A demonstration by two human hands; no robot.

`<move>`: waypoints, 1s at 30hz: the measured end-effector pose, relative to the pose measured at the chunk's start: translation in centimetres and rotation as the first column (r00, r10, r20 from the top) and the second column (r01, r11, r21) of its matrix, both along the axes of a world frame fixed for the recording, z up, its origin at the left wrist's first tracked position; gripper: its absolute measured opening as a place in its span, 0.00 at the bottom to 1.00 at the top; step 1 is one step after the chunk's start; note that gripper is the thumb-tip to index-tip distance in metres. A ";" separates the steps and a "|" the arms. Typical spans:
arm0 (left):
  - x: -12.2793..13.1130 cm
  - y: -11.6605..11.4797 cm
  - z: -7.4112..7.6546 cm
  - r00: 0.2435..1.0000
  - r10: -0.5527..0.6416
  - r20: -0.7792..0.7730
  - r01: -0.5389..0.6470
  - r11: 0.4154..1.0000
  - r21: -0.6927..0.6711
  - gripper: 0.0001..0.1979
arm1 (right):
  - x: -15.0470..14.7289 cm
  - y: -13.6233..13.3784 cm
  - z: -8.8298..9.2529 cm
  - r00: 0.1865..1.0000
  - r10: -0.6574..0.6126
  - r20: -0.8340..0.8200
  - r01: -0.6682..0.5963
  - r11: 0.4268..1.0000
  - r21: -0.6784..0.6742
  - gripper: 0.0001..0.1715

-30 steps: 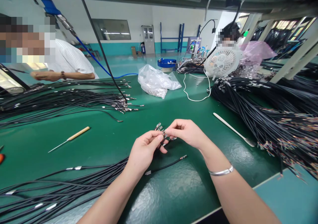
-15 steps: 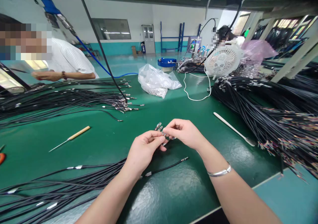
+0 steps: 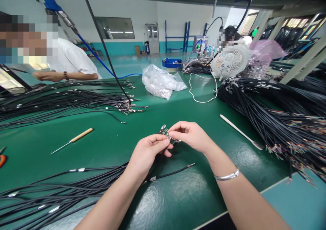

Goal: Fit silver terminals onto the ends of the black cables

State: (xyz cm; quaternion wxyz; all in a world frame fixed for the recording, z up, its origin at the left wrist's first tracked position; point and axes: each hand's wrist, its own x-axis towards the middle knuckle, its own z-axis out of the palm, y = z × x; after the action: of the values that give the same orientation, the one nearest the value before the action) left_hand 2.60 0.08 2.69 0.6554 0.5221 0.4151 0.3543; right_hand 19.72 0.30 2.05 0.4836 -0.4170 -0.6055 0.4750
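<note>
My left hand (image 3: 147, 153) is closed around a few black cables near their silvery metal connectors (image 3: 163, 128), which stick out past the fingertips. With thumb and finger together, my right hand (image 3: 192, 136) pinches at the same connectors; its fingers hide the exact piece. A bracelet (image 3: 227, 175) circles my right wrist. The black cables (image 3: 102, 180) run from beneath my left forearm to the left edge of the bench. One cable end (image 3: 189, 165) lies apart, below both hands.
On the green bench (image 3: 122, 135) lie a wooden-handled awl (image 3: 81, 135) and a white brush (image 3: 236, 129). Farther back are a plastic bag (image 3: 163, 82), a fan (image 3: 229, 62) and more cables (image 3: 254, 104). A co-worker (image 3: 76, 58) stands at left.
The view has shifted slightly. Both hands stay together at the connectors, with only a small movement of the fingers.
</note>
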 end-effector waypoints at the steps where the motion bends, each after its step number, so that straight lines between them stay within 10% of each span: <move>1: 0.0 0.0 0.0 1.000 -0.001 -0.001 0.001 1.000 -0.002 0.08 | 0.0 0.0 0.0 1.000 -0.005 0.008 0.005 1.000 0.003 0.10; 24: 0.6 0.1 -0.2 0.963 0.059 -0.263 -0.035 0.995 0.096 0.07 | 0.8 0.3 -0.4 0.992 -0.018 0.129 0.024 0.998 -0.049 0.11; 30: 1.2 -0.7 -2.1 0.804 0.089 -0.588 0.244 0.852 0.463 0.08 | 1.8 1.0 -0.2 0.984 -0.179 0.025 0.180 0.983 -0.046 0.13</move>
State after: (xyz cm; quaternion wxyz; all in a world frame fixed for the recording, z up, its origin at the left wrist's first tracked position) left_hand 3.75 -0.59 0.62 0.3432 0.7792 0.4640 0.2445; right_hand 21.49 1.30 1.90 0.5081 -0.4862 -0.5588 0.4396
